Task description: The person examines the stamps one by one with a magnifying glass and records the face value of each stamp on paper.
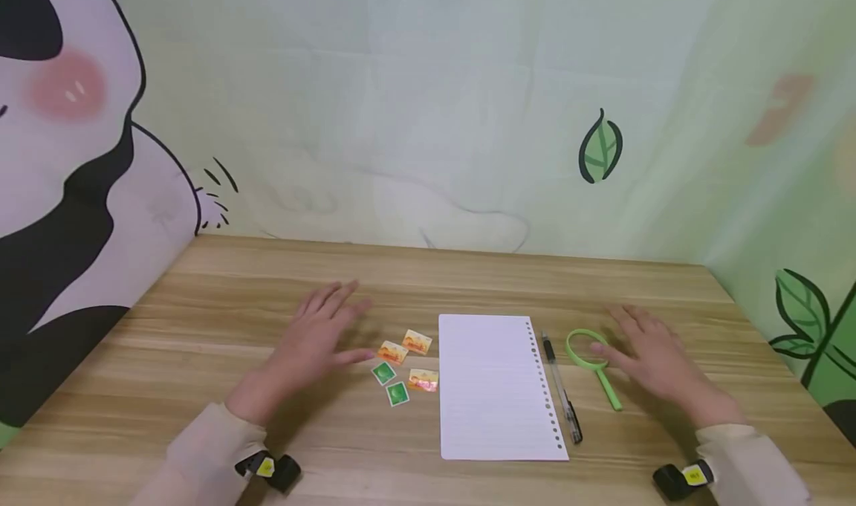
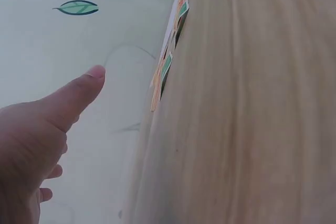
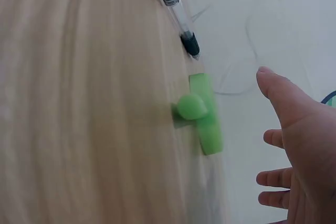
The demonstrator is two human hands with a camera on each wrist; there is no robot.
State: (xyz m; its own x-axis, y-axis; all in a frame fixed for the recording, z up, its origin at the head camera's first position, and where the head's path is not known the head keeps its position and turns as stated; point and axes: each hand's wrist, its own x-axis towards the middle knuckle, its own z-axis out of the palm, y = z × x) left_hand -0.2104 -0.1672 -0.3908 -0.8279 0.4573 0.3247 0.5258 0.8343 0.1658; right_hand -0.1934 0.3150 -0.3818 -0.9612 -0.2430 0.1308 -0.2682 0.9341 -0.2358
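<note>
My left hand (image 1: 314,342) is held with fingers spread just left of a small group of stamp-like stickers, its thumb near an orange one (image 1: 392,353). Two more orange pieces and two green ones, such as this green sticker (image 1: 397,394), lie beside it. My right hand (image 1: 658,357) is over the table by a green magnifying glass (image 1: 611,391), thumb overlapping the lens rim in the head view. In the right wrist view the fingers (image 3: 278,178) hold nothing. Between the hands lies a lined sheet of paper (image 1: 498,387), with a black-capped pen (image 1: 562,388) along its punched right edge.
The wooden table (image 1: 374,454) meets a wall (image 1: 428,134) printed with leaves at the back. A panda picture (image 1: 160,186) covers the left side wall. Black wrist cameras (image 1: 286,474) are strapped to both sleeves.
</note>
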